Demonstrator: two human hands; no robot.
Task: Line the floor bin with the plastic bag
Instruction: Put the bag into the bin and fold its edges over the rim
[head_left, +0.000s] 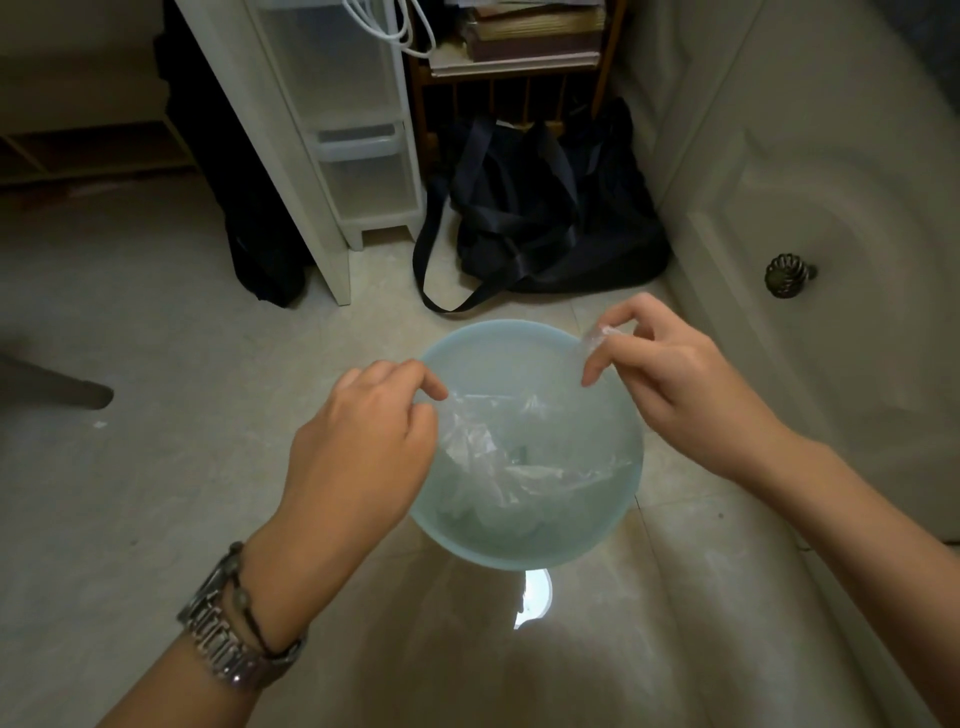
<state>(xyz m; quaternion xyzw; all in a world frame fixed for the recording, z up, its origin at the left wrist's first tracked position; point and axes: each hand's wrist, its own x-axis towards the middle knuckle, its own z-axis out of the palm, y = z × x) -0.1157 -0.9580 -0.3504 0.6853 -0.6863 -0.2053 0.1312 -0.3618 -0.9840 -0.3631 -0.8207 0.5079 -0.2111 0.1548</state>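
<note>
Plastic bag (498, 457), one only, clear and crumpled, hangs down into the single pale blue floor bin (524, 551), which stands on the floor between and just below the two hands. The left hand (358, 452) is closed in a pinch, thumb and fingers gathering the bag's edge at the bin's near-left rim. The right hand (670, 374) is also closed in a pinch, thumb and forefinger gripping a bunched bit of the bag's edge above the bin's far-right rim, the other fingers curled loosely. Between the hands the film stretches across the bin's mouth; most of it lies wrinkled inside, and the edge is not folded over the rim. The left wrist carries one metal watch (228, 629) and one thin dark cord bracelet (249, 608).

Pale glossy tiles (156, 467) make up the floor, with one bright reflection of light just nearer than the bin. Beyond the hands lies one dark bag with long straps (545, 218), beside one white plastic drawer unit (363, 156) and one wooden shelf with stacked books (530, 36). To the right of the right hand stands a cream cabinet door (831, 182) with one dark round knob (789, 274).
</note>
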